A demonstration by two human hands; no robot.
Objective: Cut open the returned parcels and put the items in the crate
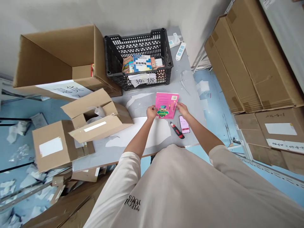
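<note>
A pink book [169, 100] with a barcode and a green oval on its cover is held over the table between my two hands. My left hand [152, 112] grips its lower left edge, fingers closed. At the right edge, my right hand [183, 110] has its fingers closed on the book too. Below the book, near my right hand, lie a red and black utility knife [177, 130] and a phone [184, 124] with a lit pink screen.
A black plastic crate [140, 38] with several books stands at the back, beside a large open carton [59, 41]. Smaller open cartons [102, 126] sit on the table's left. Power strips [180, 51] lie at the back right. Stacked cartons [258, 63] rise at right.
</note>
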